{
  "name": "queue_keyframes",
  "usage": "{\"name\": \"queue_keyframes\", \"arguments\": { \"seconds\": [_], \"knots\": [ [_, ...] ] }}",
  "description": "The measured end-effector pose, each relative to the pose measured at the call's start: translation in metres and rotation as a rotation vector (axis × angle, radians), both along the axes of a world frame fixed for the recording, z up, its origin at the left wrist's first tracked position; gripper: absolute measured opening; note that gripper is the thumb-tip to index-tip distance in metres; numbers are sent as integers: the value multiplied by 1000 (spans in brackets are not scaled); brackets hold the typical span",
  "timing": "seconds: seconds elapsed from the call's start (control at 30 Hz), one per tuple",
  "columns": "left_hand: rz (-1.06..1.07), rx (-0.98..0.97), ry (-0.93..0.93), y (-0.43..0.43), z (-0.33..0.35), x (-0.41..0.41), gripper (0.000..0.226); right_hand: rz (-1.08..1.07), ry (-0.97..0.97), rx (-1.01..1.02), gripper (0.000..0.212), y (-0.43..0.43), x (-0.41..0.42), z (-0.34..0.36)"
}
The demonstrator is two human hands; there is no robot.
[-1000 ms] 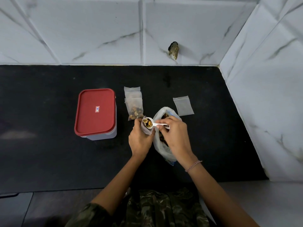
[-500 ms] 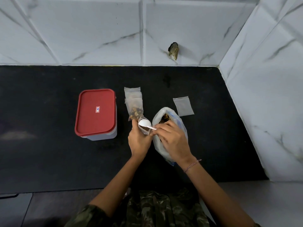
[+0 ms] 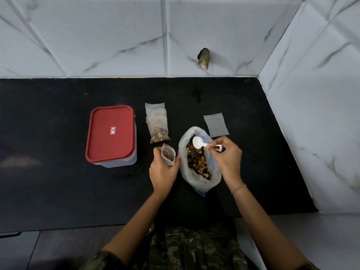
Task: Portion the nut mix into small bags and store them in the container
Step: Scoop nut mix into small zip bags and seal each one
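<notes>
A big clear bag of nut mix lies open on the black counter. My right hand pinches a white plastic spoon by its handle, its empty bowl over the mouth of the big bag. My left hand grips a small clear bag held open, just left of the big bag. Two filled small bags lie stacked behind my left hand. An empty small bag lies flat to the right. The clear container with the red lid stands shut on the left.
White marble-pattern walls close the counter at the back and on the right. A dark chipped spot marks the back wall. The counter's front edge runs just before my body.
The spoon tipped its nuts into the small bag, then my right hand carried it, empty, right and back over the big bag. My left hand lowered the small bag slightly.
</notes>
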State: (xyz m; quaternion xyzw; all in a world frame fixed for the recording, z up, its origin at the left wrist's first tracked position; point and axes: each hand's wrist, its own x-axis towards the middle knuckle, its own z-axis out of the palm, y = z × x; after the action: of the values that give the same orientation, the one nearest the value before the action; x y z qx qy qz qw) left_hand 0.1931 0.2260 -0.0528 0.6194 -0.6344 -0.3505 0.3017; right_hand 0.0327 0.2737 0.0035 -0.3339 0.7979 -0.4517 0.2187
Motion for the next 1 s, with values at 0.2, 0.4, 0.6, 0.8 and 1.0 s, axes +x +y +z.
{"name": "queue_keyframes", "arguments": {
  "seconds": [0.2, 0.4, 0.6, 0.8, 1.0],
  "knots": [
    [-38, 31, 17, 9, -2, 1, 59, 327, 425, 128, 11, -15, 5, -28],
    [-75, 77, 16, 10, -1, -3, 52, 461, 502, 127, 19, -22, 6, -26],
    [-79, 93, 25, 7, -5, -3, 45, 459, 321, 230, 18, -16, -3, -25],
    [-94, 114, 140, 9, -7, -6, 36, 244, 30, 316, 19, -11, -1, -27],
    [-87, 106, 224, 9, -9, -6, 30, -80, -549, 226, 19, -10, 10, -36]
  ]
}}
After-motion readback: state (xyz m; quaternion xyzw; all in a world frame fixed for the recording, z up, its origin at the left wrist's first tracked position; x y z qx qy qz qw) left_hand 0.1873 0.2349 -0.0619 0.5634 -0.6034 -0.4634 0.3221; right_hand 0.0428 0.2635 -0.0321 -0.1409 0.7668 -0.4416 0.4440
